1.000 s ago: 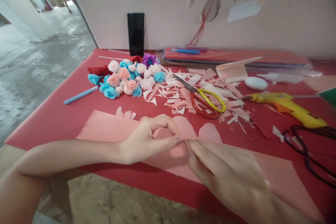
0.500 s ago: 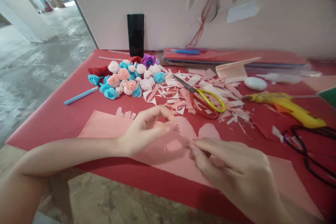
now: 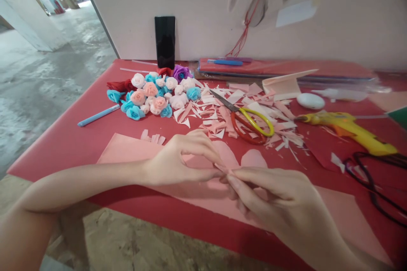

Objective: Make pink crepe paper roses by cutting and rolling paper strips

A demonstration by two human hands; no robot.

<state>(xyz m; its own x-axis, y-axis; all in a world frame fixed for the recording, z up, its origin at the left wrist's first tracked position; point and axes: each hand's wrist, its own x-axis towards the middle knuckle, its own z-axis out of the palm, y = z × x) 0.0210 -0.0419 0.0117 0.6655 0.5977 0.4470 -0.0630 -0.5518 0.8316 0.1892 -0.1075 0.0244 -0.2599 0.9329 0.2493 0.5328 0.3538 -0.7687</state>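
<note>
My left hand [image 3: 178, 161] and my right hand [image 3: 273, 203] meet fingertip to fingertip just above a large pink paper sheet [image 3: 127, 152] at the front of the red table [image 3: 63, 144]. Both pinch a small pink paper piece [image 3: 222, 168] between thumb and fingers. Cut petal shapes [image 3: 252, 159] lie on the sheet just beyond the hands.
A pile of paper roses [image 3: 152, 93] in pink, blue, white, red and purple lies at the back left, a blue pen [image 3: 97, 115] beside it. Scissors [image 3: 246, 120] rest on pink scraps. A yellow glue gun [image 3: 349, 129], black cord [image 3: 372, 178], white oval object [image 3: 310, 100] and phone [image 3: 164, 41] are further off.
My left hand lifted away from the right, then came back and closed its fingertips on the small pink piece. My right hand steadied from a blurred motion.
</note>
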